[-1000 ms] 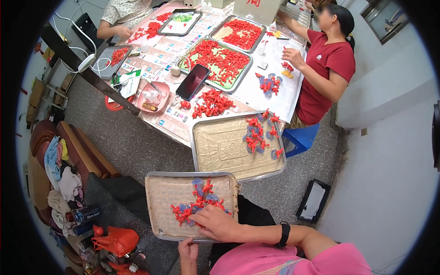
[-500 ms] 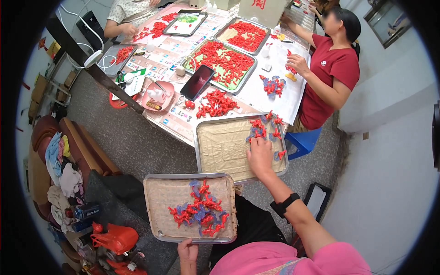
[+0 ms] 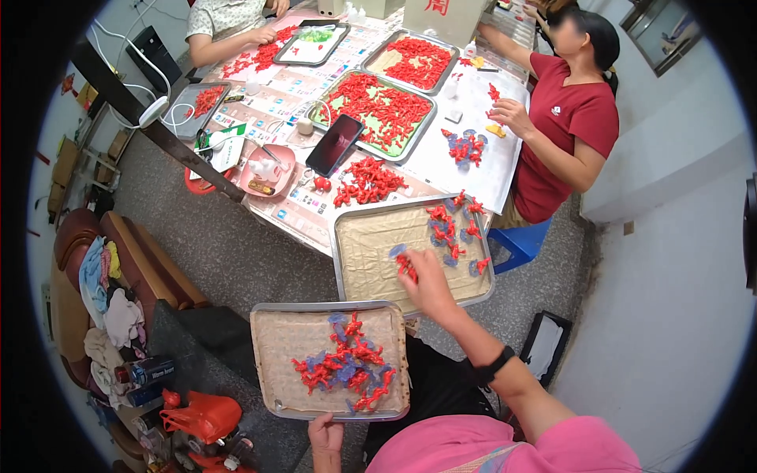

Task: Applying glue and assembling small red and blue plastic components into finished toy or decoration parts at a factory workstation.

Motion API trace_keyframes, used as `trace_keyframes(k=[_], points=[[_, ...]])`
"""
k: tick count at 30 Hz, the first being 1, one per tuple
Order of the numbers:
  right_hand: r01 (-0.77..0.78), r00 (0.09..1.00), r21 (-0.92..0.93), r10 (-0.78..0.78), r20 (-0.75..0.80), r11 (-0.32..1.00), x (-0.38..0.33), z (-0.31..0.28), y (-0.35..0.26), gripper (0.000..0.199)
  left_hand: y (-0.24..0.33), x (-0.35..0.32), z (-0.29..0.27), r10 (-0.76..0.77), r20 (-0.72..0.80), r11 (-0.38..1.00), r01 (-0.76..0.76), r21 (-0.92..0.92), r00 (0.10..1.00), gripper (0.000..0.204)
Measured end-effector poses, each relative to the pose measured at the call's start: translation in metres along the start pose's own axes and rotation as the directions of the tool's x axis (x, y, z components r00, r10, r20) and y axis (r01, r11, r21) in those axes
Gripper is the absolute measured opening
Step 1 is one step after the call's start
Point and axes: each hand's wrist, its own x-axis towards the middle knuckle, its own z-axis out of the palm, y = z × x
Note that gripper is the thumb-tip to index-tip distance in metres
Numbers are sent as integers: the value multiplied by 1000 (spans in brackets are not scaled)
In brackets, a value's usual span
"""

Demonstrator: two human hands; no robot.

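Note:
My left hand [image 3: 326, 436] grips the near edge of a metal tray [image 3: 272, 370] lined with brown paper. A heap of small red and blue plastic pieces [image 3: 347, 366] lies on it. My right hand [image 3: 426, 277] reaches forward over a second lined tray [image 3: 363, 252] at the table's near corner. Its fingers are closed on a few red and blue pieces [image 3: 404, 263] near that tray's middle. More red and blue pieces [image 3: 453, 229] are scattered at the tray's far right.
The table [image 3: 292, 213] also holds a loose red pile [image 3: 367, 180], a dark phone [image 3: 334, 144], a pink bowl [image 3: 270, 169] and several trays of red parts [image 3: 382, 106]. A person in a red shirt [image 3: 564, 134] sorts pieces at right. Another person [image 3: 229, 24] sits far left. A brown sofa [image 3: 118, 276] with clothes stands left.
My right hand went from the heap on the near tray out to the far tray's right side, then drew back toward that tray's middle with pieces. The near heap has grown.

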Motion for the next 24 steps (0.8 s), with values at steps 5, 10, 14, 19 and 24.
trace_keyframes(k=[5,10,14,19,24], points=[[178,887,317,-292,358,931,-67,-2,-87,35,1,1,2,5,10,1000,-5,7,1000,70],[169,710,209,-266,652,963,-113,22,-109,39,2,-2,27,14,49,999,-16,41,999,69],[184,709,159,-243,662,970,-117,35,-108,40,1,0,26,10,43,1000,-11,27,999,69],[268,707,97,-264,656,959,-114,37,-112,42,0,4,16,38,1,999,-38,13,999,64],[352,744,67,-322,585,934,-126,40,-100,37,3,-6,36,14,-187,955,42,292,982,43]])
